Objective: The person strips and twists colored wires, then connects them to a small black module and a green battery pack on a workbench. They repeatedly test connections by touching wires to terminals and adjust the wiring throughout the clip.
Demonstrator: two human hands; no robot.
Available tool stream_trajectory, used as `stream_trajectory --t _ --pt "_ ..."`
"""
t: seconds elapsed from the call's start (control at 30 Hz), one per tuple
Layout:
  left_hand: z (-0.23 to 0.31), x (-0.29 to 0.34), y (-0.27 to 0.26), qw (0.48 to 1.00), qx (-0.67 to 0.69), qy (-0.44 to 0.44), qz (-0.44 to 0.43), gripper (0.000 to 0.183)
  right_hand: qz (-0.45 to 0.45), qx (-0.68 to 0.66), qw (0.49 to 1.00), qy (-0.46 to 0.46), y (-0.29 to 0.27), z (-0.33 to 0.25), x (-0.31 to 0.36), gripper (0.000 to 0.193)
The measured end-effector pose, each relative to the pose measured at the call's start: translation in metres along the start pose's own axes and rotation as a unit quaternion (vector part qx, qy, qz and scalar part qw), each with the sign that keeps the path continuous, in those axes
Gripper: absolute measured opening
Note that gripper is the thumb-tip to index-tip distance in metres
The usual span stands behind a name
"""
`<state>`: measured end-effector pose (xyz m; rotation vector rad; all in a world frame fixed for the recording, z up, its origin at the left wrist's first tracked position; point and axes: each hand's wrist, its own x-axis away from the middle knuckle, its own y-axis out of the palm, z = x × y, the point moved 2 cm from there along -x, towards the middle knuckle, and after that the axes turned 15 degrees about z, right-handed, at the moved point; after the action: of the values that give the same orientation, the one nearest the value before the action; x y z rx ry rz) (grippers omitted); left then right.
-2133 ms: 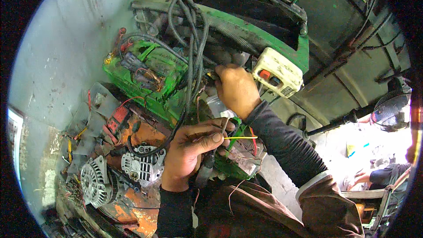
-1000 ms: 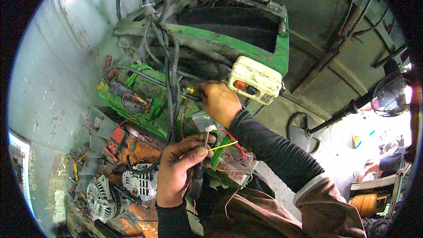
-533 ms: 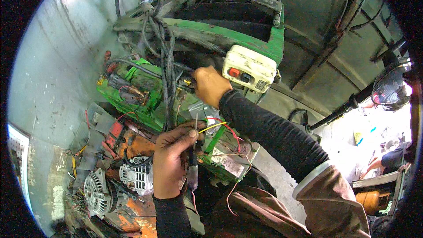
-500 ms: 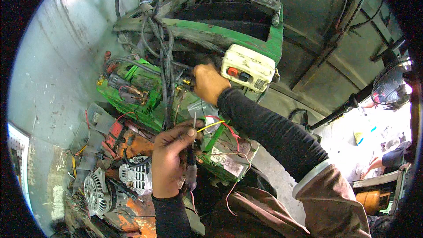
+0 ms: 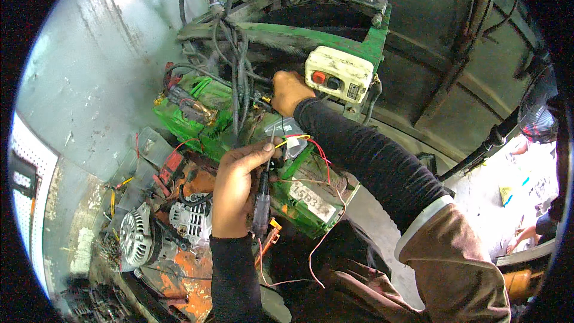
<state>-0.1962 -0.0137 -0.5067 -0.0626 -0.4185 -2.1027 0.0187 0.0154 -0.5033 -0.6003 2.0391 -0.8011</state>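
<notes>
My left hand (image 5: 234, 188) is closed around a pointed probe with a dark handle (image 5: 261, 203), its thin metal tip upward. A pinkish wire trails from the handle's lower end. Close by the tip, a yellow wire (image 5: 294, 137) and a red wire (image 5: 321, 154) loop to the right. My right hand (image 5: 291, 93) reaches farther in, beside a cream switch box (image 5: 338, 74) with a red and a black button. Its fingers are curled and mostly hidden, near a brass-ended fitting (image 5: 262, 100). What they grip, if anything, does not show.
Dark corrugated cable sleeves (image 5: 241, 84) hang before the green machine frame (image 5: 281, 33). A white label plate (image 5: 312, 199) lies on green metal. Lower left are an alternator (image 5: 136, 236) and orange machinery (image 5: 188, 275). A fan (image 5: 536, 104) stands at right.
The view has shifted, so most things sit farther right in the picture. My left hand with the probe has risen slightly toward my right hand, which stays beside the switch box.
</notes>
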Motion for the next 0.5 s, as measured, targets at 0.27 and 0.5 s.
stream_trajectory --t 0.27,0.5 --pt "-0.005 -0.005 -0.003 1.000 -0.007 0.022 0.006 0.027 -0.083 0.041 0.996 0.003 0.003 0.006 -0.006 0.023" --pt "-0.009 -0.012 -0.004 1.000 0.005 0.013 0.020 0.024 -0.036 -0.034 0.988 -0.149 -0.057 0.001 0.044 0.035"
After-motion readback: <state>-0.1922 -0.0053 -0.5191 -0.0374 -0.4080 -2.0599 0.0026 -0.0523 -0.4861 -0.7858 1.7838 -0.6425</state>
